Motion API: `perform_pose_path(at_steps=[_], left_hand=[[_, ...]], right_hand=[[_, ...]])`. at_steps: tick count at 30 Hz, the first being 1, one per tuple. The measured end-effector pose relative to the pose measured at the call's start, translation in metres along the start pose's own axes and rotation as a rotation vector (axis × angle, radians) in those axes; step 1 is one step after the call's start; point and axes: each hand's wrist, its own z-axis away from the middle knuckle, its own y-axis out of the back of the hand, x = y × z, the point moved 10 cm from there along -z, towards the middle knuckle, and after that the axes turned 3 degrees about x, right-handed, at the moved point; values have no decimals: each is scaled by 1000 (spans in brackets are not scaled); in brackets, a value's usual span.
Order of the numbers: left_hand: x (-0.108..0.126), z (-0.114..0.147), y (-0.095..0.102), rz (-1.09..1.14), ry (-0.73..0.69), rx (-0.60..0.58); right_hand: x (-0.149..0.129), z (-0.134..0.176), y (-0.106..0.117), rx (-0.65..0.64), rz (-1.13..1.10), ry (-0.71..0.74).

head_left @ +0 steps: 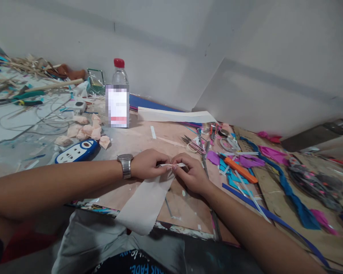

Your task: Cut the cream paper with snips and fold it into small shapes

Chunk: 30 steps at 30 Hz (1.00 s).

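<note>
A pale cream strip of paper or thin fabric runs from my fingers down over the table's front edge. My left hand, with a metal watch on the wrist, pinches the strip's gathered upper end between thumb and fingers. Close against it, my right hand pinches the same end, thumb tip beside the left one. A small folded point of the strip shows between the fingers. Both hands are just above the worn tabletop. The fingers hide the exact shape of the pinched fold.
Peach-coloured crumpled pieces lie left beside a blue-and-white power strip. A red-capped bottle stands behind a blurred phone screen. Another cream strip lies at the back. Scissors and an orange utility knife lie right.
</note>
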Motion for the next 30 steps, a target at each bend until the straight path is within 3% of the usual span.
perform_pose_path(at_steps=[30], left_hand=[[0,0,0,3,-4,1]], right_hand=[[-3,0,-1,-13,22,29]])
